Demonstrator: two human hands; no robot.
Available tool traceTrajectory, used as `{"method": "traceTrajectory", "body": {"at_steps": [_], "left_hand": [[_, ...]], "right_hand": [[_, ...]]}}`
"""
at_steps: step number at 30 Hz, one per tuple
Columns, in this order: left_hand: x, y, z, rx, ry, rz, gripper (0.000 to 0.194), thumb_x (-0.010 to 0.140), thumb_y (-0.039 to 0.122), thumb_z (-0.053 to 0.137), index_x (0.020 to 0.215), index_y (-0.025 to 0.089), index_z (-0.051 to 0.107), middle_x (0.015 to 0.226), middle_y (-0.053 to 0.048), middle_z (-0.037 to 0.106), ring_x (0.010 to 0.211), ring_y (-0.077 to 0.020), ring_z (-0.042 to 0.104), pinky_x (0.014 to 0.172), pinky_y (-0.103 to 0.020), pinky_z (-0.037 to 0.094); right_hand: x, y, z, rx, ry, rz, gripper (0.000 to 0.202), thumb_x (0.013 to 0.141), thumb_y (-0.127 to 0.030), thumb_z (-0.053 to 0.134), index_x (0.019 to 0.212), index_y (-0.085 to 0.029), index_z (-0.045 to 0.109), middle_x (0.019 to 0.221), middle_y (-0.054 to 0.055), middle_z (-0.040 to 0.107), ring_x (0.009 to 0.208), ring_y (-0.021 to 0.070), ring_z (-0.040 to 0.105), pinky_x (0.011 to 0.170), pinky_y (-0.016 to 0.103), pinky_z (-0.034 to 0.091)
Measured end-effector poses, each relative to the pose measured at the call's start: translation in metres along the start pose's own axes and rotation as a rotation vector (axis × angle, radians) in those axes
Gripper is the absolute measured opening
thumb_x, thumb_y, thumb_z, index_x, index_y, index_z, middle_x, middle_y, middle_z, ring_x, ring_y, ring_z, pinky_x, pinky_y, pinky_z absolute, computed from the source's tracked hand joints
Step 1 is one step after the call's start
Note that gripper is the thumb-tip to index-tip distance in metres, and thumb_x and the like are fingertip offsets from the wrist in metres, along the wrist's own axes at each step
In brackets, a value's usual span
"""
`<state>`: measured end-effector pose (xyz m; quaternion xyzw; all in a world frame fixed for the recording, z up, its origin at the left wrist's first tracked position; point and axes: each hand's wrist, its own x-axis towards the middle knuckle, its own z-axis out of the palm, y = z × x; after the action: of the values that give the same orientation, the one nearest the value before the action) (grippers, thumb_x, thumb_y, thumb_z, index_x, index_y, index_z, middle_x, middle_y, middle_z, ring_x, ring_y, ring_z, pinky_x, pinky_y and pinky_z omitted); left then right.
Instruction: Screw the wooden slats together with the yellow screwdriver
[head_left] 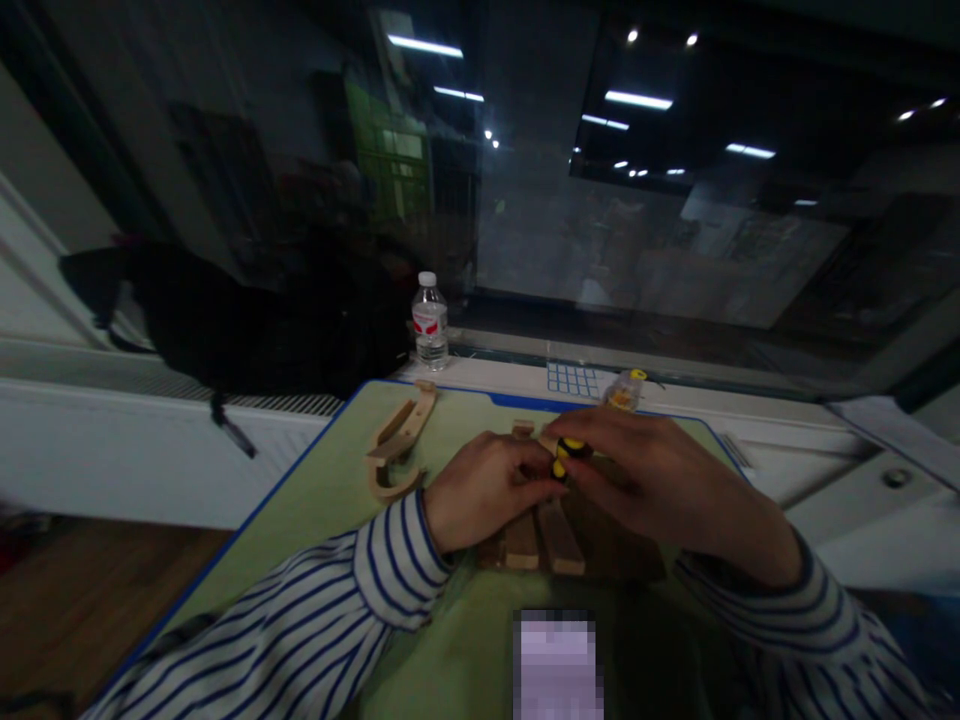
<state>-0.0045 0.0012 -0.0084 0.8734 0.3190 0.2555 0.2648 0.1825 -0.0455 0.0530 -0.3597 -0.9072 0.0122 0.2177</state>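
My right hand [660, 480] is closed in a pinch around a small yellow-and-black screwdriver [571, 447], seen mostly as its short handle. Close against its lower end, my left hand [491, 485] has thumb and forefinger pinched together; what sits between them is hidden. Beneath both hands are wooden pieces, among them a left wooden strip [521, 545] and a right wooden strip [561, 540], side by side on a dark brown board [622, 550]. The screwdriver's tip is out of sight behind the fingers.
A curved wooden part [401, 440] lies left on the green table mat [300, 530]. A pixelated phone-like rectangle [559, 665] is at the near edge. Behind stand a water bottle [430, 330] and a clear bag [622, 392] on the sill, beside a black bag [247, 330].
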Motion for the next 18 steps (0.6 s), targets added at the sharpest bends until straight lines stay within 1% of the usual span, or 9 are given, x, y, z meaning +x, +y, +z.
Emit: {"method": "traceTrajectory", "body": {"at_steps": [4, 9, 13, 18], "left_hand": [[0.0004, 0.0003, -0.0006, -0.003, -0.006, -0.007, 0.016, 0.084, 0.034, 0.059, 0.087, 0.022, 0.069, 0.082, 0.002, 0.070, 0.076, -0.0135, 0.062, 0.068, -0.022, 0.042], [0.0008, 0.0008, -0.0024, -0.007, -0.039, -0.007, 0.017, 0.085, 0.031, 0.057, 0.093, 0.023, 0.069, 0.087, 0.001, 0.071, 0.081, -0.0146, 0.062, 0.072, -0.022, 0.043], [0.0008, -0.0006, -0.0026, -0.010, -0.043, 0.015, 0.020, 0.086, 0.030, 0.055, 0.100, 0.024, 0.068, 0.093, 0.001, 0.071, 0.086, -0.0152, 0.062, 0.075, -0.022, 0.043], [0.0008, -0.0023, -0.0028, -0.050, -0.073, 0.054, 0.023, 0.088, 0.026, 0.052, 0.106, 0.024, 0.067, 0.093, 0.001, 0.070, 0.084, -0.0143, 0.062, 0.077, -0.023, 0.043]], "right_hand": [[-0.0013, 0.0025, 0.0007, 0.001, -0.017, 0.005, 0.027, 0.089, -0.016, 0.049, 0.115, -0.018, 0.055, 0.112, 0.005, 0.065, 0.103, 0.0152, 0.059, 0.088, 0.032, 0.048], [-0.0019, 0.0033, 0.0000, -0.026, -0.017, 0.024, 0.024, 0.091, -0.022, 0.048, 0.114, -0.019, 0.055, 0.110, 0.005, 0.066, 0.100, 0.0165, 0.060, 0.085, 0.032, 0.048], [-0.0013, 0.0028, -0.0003, -0.056, -0.015, 0.043, 0.024, 0.092, -0.026, 0.048, 0.114, -0.019, 0.055, 0.109, 0.006, 0.066, 0.099, 0.0171, 0.061, 0.084, 0.032, 0.049], [-0.0007, 0.0028, -0.0004, -0.097, 0.007, 0.032, 0.025, 0.092, -0.029, 0.048, 0.113, -0.019, 0.056, 0.104, 0.005, 0.067, 0.094, 0.0176, 0.062, 0.080, 0.033, 0.050]]}}
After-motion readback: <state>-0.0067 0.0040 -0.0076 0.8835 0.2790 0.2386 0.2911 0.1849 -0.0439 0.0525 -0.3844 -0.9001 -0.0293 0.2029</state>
